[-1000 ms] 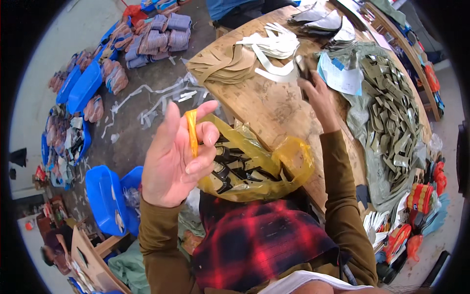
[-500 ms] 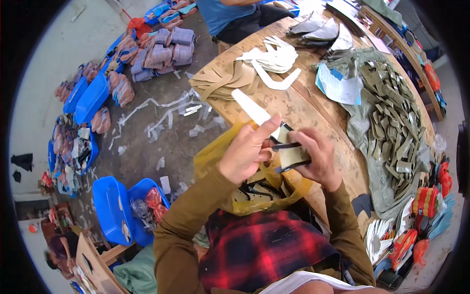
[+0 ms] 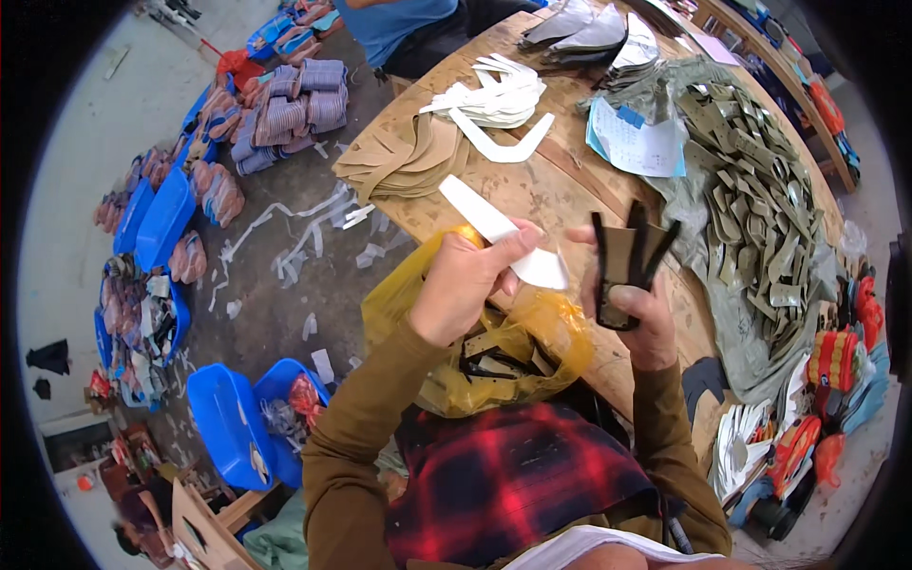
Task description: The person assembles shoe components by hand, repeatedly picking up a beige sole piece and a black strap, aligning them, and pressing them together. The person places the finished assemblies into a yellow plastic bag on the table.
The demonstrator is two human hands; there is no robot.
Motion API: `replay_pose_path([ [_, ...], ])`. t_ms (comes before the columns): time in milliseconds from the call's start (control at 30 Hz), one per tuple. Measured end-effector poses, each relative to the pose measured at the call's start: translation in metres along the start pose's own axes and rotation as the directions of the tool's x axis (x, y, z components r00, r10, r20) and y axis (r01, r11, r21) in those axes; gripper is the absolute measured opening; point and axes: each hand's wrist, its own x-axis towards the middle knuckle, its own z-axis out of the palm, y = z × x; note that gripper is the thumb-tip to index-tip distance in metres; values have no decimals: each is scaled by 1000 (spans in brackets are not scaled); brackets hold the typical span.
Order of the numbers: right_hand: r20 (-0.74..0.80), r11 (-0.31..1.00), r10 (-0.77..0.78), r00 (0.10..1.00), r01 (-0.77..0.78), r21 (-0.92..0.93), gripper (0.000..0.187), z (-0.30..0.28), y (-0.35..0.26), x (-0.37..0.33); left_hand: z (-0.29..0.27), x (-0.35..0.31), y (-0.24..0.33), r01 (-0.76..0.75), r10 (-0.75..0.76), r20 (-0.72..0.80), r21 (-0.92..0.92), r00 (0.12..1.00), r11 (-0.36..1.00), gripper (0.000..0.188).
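Pinched in my left hand (image 3: 456,290) is a white V-shaped strip (image 3: 475,209), one arm pointing up and away, the other toward my right hand. My right hand (image 3: 651,328) grips an olive fabric piece with black edging (image 3: 617,256), held upright to the right of the strip; black-edged prongs stick up from it, and I cannot tell if it is one piece or several. A gap lies between the two hands. Below them, a yellow plastic bag (image 3: 394,299) sits open at my lap, with more black-edged pieces (image 3: 494,361) inside.
On the wooden table (image 3: 541,199) lie tan curved pieces (image 3: 404,166), white strips (image 3: 489,100), a paper sheet (image 3: 646,142) and an olive heap (image 3: 760,218) on plastic. Blue bins (image 3: 223,423) stand at left. Bundled pieces (image 3: 294,104) cover the floor. A person in blue (image 3: 399,28) sits beyond.
My hands have come apart. The right one has moved right with the black-edged piece and turned it upright; the left still holds the white strip. The whole view has shifted slightly.
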Motion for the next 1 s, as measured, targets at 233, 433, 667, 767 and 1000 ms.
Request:
replay_pose_path([
  [233,95,924,286,953,-248,-291,55,21,-27,34,-19,-10,6,-81,85,-54,83,995,993,28],
  [433,122,710,162,979,-30,-703,52,-22,-7,153,-15,-44,44,-97,83,-141,-98,987,990,59],
  [667,-31,722,-118,993,65,-689,43,-57,27,182,-40,-76,52,-46,36,-47,-214,998,976,58],
  [767,-45,860,-135,990,94,-502,37,-29,13,150,-42,-83,56,-43,31,-56,-223,998,974,59],
  [1000,481,830,207,852,108,-548,61,106,37,32,-58,-124,70,40,2,77,-536,997,843,73],
])
